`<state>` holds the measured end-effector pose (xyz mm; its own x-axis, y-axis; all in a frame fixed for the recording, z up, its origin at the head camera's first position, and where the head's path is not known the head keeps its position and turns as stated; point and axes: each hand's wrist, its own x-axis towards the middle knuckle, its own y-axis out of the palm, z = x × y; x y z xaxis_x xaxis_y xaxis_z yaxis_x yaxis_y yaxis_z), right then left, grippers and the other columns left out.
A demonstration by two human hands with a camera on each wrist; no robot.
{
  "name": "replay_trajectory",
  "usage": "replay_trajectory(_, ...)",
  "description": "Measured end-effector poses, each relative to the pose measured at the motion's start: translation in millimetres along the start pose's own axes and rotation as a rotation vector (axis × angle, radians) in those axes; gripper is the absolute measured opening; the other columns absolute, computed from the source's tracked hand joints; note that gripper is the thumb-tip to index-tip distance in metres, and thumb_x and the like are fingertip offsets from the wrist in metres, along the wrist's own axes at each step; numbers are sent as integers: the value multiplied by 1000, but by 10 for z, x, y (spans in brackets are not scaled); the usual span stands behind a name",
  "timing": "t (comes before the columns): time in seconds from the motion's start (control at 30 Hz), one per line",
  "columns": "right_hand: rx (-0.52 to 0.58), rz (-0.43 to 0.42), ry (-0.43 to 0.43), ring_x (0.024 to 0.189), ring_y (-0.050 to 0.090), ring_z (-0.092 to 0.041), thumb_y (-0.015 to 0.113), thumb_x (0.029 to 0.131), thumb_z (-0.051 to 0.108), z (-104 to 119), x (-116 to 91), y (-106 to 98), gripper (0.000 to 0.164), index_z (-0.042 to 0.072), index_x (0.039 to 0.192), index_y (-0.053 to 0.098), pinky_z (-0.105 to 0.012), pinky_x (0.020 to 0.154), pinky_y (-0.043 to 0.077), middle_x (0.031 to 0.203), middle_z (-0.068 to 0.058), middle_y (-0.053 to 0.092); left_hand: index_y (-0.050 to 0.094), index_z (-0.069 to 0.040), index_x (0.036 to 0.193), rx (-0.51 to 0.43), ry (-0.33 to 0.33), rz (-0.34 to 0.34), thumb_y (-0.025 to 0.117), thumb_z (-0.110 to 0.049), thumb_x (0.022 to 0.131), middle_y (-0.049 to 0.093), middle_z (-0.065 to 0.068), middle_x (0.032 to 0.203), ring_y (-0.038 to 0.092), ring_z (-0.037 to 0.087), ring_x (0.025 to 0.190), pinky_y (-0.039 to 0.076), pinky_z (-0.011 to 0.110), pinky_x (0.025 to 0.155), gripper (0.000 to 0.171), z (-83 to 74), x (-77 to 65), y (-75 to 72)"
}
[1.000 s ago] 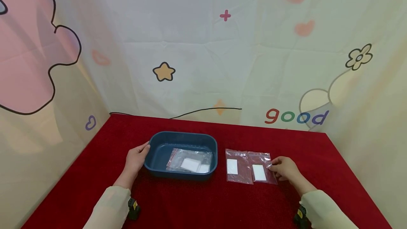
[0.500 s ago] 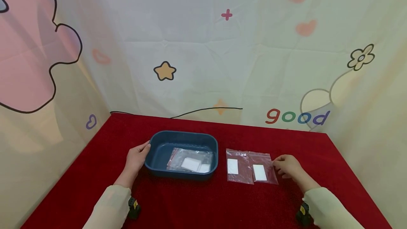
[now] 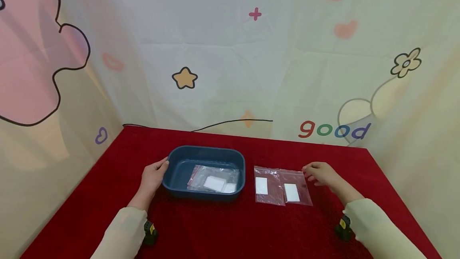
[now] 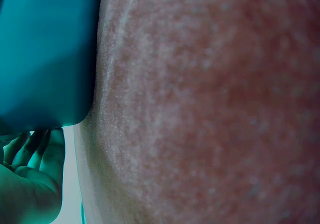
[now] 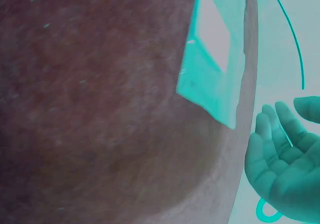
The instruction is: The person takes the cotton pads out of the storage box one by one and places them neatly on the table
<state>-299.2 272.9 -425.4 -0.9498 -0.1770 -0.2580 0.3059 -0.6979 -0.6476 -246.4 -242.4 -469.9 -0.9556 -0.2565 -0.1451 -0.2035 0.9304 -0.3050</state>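
My left hand (image 3: 152, 177) grips the left end of a dark blue plastic tub (image 3: 201, 195), thumb at the rim. In the left wrist view, the fingers (image 4: 52, 156) lie against the tub's end (image 4: 50, 58). Inside the tub are overlapping clear zip bags (image 3: 201, 173) with white rectangular pieces. Right of it, two clear zip bags lie side by side, the left bag (image 3: 274, 189) and the right bag (image 3: 303, 191), each holding a white rectangle. My right hand (image 3: 322, 174), fingers loosely bent and holding nothing, hovers by the right bag's upper right corner; the right wrist view shows a gap.
A red cloth (image 3: 230, 235) covers the table. Behind it and at both sides hangs a pale printed curtain (image 3: 230, 83). Dark wrist cameras sit under both sleeves, the left camera (image 3: 150, 233) and the right camera (image 3: 343, 228).
My right hand has left the right bag's side edge, where its fingers touched, and moved up toward the bag's top corner. The left hand and tub stay put; the head view shifts slightly.
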Motion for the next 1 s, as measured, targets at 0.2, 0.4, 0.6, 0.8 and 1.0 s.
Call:
replay_trajectory(0.2, 6, 28, -45, 97, 67, -27, 50, 107, 22, 139, 60, 42, 40, -10, 129, 60, -42, 89, 63, 118, -28, 69, 45, -1, 152, 3, -13, 6, 46, -22, 110, 39, 21, 162, 33, 37, 154, 36, 52, 123, 47, 12, -10, -5)
replay_trajectory(0.4, 38, 33, -66, 96, 67, -27, 49, 108, 21, 277, 135, 59, 41, -11, 130, 60, -46, 93, 62, 113, -24, 72, 46, 0, 151, 6, -6, -7, 46, -21, 110, 41, 21, 160, 35, 37, 153, 37, 52, 123, 46, 10, -8, 10)
replay_trajectory(0.6, 43, 33, -79, 95, 68, -25, 49, 108, 24, 428, 199, 30, 43, -11, 132, 58, -38, 87, 62, 118, -30, 68, 48, 0, 150, 13, 2, -22, 48, -21, 109, 43, 22, 158, 37, 38, 151, 39, 52, 122, 46, -18, -12, 20)
replay_trajectory(0.8, 43, 61, -107, 91, 68, -18, 49, 108, 26, 644, 260, -47, 44, -9, 133, 58, -31, 85, 61, 115, -24, 71, 48, 0, 150, 13, 0, -19, 47, -21, 110, 43, 22, 158, 37, 37, 151, 40, 52, 121, 46, -23, -12, 9)
replay_trajectory(1.0, 63, 124, -152, 87, 67, -10, 49, 109, 27, 917, 341, -134, 44, -8, 134, 58, -23, 81, 59, 105, -7, 74, 48, 1, 150, 20, 7, -20, 48, -20, 109, 44, 22, 157, 38, 38, 151, 40, 52, 121, 45, -24, -15, 13)
